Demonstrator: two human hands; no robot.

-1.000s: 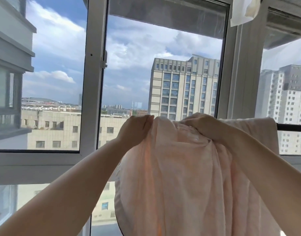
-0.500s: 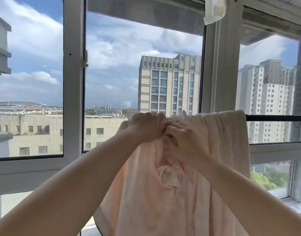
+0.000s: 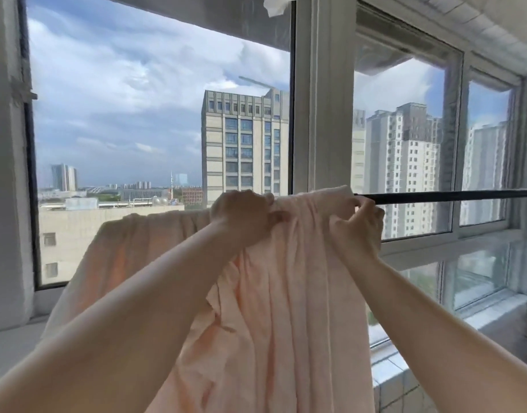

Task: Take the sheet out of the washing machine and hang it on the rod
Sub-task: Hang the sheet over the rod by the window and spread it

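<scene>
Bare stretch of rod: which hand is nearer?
Right. The right hand pinches the sheet at its edge, beside the bare rod; the left hand grips bunched fabric farther left.

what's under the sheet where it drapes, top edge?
The dark rod shows bare to the right of the pink sheet; beneath the draped fabric it is covered. The left hand and right hand grip the sheet's top folds. What lies behind the hanging cloth cannot be seen.
</scene>
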